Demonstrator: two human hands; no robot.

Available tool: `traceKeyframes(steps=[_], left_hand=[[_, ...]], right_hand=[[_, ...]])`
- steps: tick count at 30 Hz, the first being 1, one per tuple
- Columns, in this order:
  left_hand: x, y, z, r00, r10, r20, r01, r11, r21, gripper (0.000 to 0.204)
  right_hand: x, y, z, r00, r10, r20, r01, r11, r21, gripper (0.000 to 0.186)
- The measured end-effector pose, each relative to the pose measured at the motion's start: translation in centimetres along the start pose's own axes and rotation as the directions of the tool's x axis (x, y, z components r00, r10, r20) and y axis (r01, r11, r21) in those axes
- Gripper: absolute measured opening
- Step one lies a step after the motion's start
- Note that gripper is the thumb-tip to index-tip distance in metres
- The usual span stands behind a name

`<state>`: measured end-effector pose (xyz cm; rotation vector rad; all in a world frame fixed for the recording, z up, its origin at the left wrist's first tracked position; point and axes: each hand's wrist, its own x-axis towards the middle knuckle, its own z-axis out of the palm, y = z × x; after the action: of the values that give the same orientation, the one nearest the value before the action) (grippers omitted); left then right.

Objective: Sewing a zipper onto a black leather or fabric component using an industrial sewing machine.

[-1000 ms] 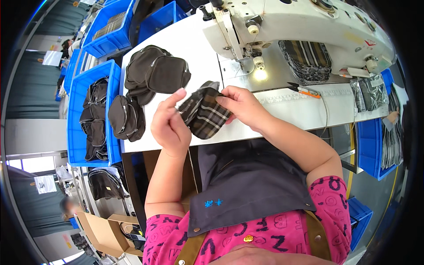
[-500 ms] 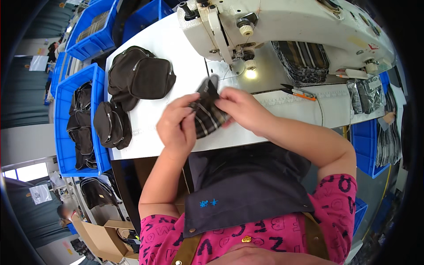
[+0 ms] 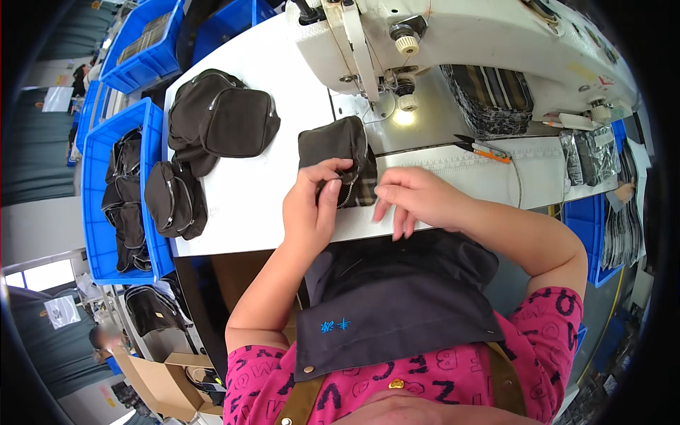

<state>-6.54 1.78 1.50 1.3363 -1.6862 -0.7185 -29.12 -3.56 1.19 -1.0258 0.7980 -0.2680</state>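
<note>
A small dark brown zippered pouch [image 3: 328, 144] with a striped lining lies on the white sewing table, in front of the sewing machine's needle. My left hand [image 3: 313, 202] pinches its near edge by the zipper, thumb and fingers closed on the fabric. Just right of the pouch is my right hand [image 3: 418, 198], holding nothing, its fingers apart and hanging loosely over the table's front edge. The sewing machine [image 3: 354, 49] stands beyond the pouch, with its lamp lit beside the needle.
Finished-looking brown pouches [image 3: 237, 120] are piled at the left of the table. A blue bin [image 3: 91, 205] beside it holds more. Striped fabric pieces [image 3: 489, 99] are stacked under the machine arm. Orange-handled snips [image 3: 489, 151] lie near a ruler strip [image 3: 460, 163].
The pouch has turned from striped lining outward to its brown side showing, and now rests flatter on the table. My right hand has let go of it and moved nearer to me.
</note>
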Motion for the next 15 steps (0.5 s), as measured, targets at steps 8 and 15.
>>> traceKeyframes(steps=[8,15], left_hand=[[1.3,-0.7,0.5,0.993,-0.081,0.087,0.076,0.995,0.058,0.009],[7.1,-0.5,-0.2,0.955,0.273,0.116,-0.296,0.848,0.439,0.023]], right_hand=[[2.7,0.0,-3.9,0.595,-0.695,0.404,0.324,-0.253,-0.912,0.03],[3.6,0.0,-4.9,0.616,-0.666,0.421,0.36,-0.237,-0.902,0.031]])
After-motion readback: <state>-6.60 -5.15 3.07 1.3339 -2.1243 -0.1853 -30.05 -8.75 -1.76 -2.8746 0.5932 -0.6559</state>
